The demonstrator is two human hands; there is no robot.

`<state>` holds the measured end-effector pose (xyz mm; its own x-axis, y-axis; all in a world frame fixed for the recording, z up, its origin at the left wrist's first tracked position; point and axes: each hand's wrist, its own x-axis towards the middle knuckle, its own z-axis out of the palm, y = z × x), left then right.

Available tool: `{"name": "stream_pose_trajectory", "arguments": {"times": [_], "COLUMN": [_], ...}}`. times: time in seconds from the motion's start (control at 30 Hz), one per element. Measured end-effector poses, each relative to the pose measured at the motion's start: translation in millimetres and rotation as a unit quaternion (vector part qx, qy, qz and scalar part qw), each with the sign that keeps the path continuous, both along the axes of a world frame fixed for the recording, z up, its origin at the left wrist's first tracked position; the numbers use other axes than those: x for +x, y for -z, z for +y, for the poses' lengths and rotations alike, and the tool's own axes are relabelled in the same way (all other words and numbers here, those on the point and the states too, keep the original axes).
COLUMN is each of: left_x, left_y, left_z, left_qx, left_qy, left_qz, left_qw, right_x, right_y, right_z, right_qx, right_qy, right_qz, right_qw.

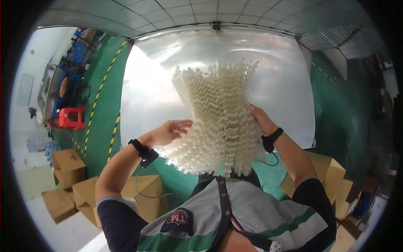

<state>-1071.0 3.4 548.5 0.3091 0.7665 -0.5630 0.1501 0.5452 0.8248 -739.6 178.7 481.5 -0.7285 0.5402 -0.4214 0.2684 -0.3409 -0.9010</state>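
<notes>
Over the near half of a shiny silver table (285,75), I see a tall, cream-white bundle (220,113) made of many layers packed side by side, with rows of small, rounded bumps. It sits between two bare hands, narrow at its middle, spread at its jagged top, and fanned widest at its lower left, where it reaches past the table's near edge toward the wearer's body. A smooth, pale flap (180,84) shows along its upper left side.

I see the left hand (171,131) with its fingers loosely bent and parted, closed on nothing; the fingertips come right up to the bundle's left edge, though I cannot tell whether they touch. The right hand (262,119) is at the bundle's right edge, its fingertips against the layers; I cannot tell how firmly it grips, since part of it is hidden.

Each wrist wears a black strap with a small device, left (147,157) and right (268,143), trailing a thin cable. The wearer's shirt (252,201) is grey, green and white with dark sleeves. Open cardboard boxes (61,204) stand on both sides, and a red stool (71,118) stands at far left on green floor (98,71).
</notes>
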Motion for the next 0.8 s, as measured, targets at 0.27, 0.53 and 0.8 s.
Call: {"name": "stream_pose_trajectory", "arguments": {"times": [0.27,0.53,0.8], "left_x": [5.3,50.5,106.0], "left_y": [-2.5,85.3,107.8], "left_z": [-4.3,-58.2,-39.9], "left_qx": [0.272,0.43,0.185], "left_qy": [0.279,-0.056,-0.231], "left_qz": [0.153,0.077,-0.293], "left_qw": [0.908,0.898,0.909], "right_x": [-5.2,3.6,-12.2], "right_y": [-36.8,-11.2,8.7], "right_z": [-22.3,-22.8,-64.8], "right_qx": [-0.15,0.081,-0.012], "right_qy": [0.136,0.076,0.148], "right_qz": [0.035,0.003,0.08], "right_qw": [0.979,0.994,0.986]}}
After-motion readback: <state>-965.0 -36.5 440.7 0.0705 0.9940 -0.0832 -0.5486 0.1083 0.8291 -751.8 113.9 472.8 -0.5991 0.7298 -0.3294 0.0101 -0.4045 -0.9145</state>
